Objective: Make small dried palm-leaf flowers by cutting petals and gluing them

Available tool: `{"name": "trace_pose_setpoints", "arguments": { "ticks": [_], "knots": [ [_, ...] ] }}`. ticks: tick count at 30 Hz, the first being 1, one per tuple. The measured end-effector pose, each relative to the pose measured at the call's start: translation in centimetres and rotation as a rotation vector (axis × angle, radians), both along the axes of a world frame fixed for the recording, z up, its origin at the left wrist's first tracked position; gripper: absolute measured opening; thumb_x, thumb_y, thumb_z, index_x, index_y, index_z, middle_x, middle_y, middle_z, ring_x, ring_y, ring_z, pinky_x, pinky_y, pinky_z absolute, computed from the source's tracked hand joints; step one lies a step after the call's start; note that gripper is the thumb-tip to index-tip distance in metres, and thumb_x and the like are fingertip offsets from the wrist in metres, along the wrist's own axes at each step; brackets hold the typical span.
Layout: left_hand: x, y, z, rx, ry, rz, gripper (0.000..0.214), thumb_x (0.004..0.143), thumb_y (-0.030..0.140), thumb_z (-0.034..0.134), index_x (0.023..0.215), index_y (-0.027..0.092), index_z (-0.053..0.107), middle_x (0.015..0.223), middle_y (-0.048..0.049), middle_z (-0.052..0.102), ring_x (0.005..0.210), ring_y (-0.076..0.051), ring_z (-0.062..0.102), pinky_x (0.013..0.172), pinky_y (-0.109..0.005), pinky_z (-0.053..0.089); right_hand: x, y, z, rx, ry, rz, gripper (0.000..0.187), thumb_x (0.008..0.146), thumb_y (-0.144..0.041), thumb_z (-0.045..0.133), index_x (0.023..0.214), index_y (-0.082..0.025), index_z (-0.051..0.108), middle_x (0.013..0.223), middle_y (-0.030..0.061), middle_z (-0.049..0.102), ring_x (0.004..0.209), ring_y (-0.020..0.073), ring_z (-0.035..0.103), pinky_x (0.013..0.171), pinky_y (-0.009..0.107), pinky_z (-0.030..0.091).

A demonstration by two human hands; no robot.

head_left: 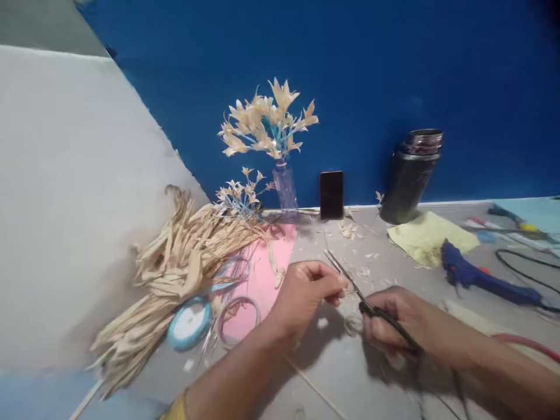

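Note:
My right hand (396,324) is closed around the dark handles of a pair of scissors (350,280). Their blades point up and to the left, just beyond the fingertips of my left hand (308,294). Thumb and fingers of that left hand are pinched together; whatever lies between them is too small and blurred to name. Pale scraps (365,271) are strewn on the table around the blades. A small, roundish, greenish thing (353,324) sits on the table below, between the two hands.
Dried husk strips (192,245) lie heaped at left, near a blue-rimmed ribbon spool (190,322), a tape ring (238,321) and pink paper (262,274). Husk flowers in a clear bottle (285,189), a phone (331,195) and a dark flask (411,178) stand behind. A blue glue gun (485,277) lies right.

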State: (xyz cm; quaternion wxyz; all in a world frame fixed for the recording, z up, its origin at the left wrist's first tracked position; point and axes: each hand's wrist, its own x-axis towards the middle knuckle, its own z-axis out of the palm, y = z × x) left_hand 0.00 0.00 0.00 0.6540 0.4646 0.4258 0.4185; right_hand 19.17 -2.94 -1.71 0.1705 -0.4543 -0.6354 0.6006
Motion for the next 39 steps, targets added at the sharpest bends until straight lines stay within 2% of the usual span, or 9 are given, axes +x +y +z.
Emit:
{"name": "trace_pose_setpoints", "arguments": {
  "ticks": [5, 15, 25, 29, 34, 39],
  "knots": [
    [-0.1, -0.1, -0.2, -0.001, -0.005, -0.001, 0.021, 0.064, 0.027, 0.080, 0.059, 0.013, 0.064, 0.055, -0.0017, 0.061, 0.050, -0.010, 0.052, 0.055, -0.023, 0.042, 0.1, -0.3, -0.1, -0.011, -0.032, -0.027, 0.026, 0.079, -0.035, 0.059, 0.062, -0.019, 0.048, 0.053, 0.0001, 0.059, 0.045, 0.0080, 0.041, 0.045, 0.021, 0.029],
    [-0.2, 0.0, -0.3, 0.035, -0.015, -0.025, 0.023, 0.068, 0.028, 0.079, 0.060, 0.014, 0.063, 0.056, -0.0012, 0.061, 0.051, -0.009, 0.050, 0.055, -0.023, 0.039, -0.2, -0.2, 0.3, 0.022, -0.017, -0.032, 0.042, 0.079, -0.050, 0.063, 0.056, -0.021, 0.043, 0.048, -0.0003, 0.053, 0.044, 0.0078, 0.038, 0.045, 0.022, 0.029],
    [-0.1, 0.0, -0.5, 0.081, 0.005, -0.049, 0.025, 0.071, 0.031, 0.079, 0.065, 0.015, 0.061, 0.057, 0.0010, 0.058, 0.051, -0.008, 0.048, 0.055, -0.023, 0.036, -0.1, 0.0, -0.5, 0.008, 0.014, -0.047, 0.041, 0.080, -0.048, 0.064, 0.057, -0.020, 0.045, 0.048, -0.0003, 0.055, 0.041, 0.0063, 0.034, 0.042, 0.022, 0.024],
    [-0.1, 0.0, -0.8, 0.067, -0.032, -0.056, 0.024, 0.072, 0.032, 0.079, 0.066, 0.015, 0.062, 0.059, 0.0010, 0.059, 0.051, -0.008, 0.049, 0.055, -0.023, 0.036, -0.3, 0.1, -0.7, 0.005, 0.071, -0.201, 0.036, 0.077, -0.047, 0.068, 0.061, -0.019, 0.052, 0.051, -0.0013, 0.056, 0.042, 0.0071, 0.037, 0.042, 0.022, 0.027],
    [0.3, -0.2, -1.1, 0.041, -0.050, -0.056, 0.020, 0.071, 0.029, 0.079, 0.067, 0.013, 0.067, 0.063, -0.0011, 0.063, 0.053, -0.008, 0.050, 0.056, -0.023, 0.037, -0.2, 0.1, -0.6, 0.157, 0.188, -0.511, 0.032, 0.070, -0.043, 0.078, 0.085, -0.019, 0.063, 0.068, -0.0026, 0.060, 0.057, 0.0111, 0.049, 0.053, 0.023, 0.041],
    [0.8, -0.6, -1.6, 0.000, -0.049, -0.091, 0.020, 0.071, 0.029, 0.079, 0.069, 0.013, 0.069, 0.066, -0.0033, 0.066, 0.053, -0.009, 0.053, 0.056, -0.023, 0.038, -0.2, -0.2, -0.6, 0.203, 0.199, -0.568, 0.032, 0.071, -0.043, 0.078, 0.086, -0.019, 0.062, 0.067, -0.0024, 0.060, 0.057, 0.0117, 0.049, 0.053, 0.024, 0.042]
  ]
}}
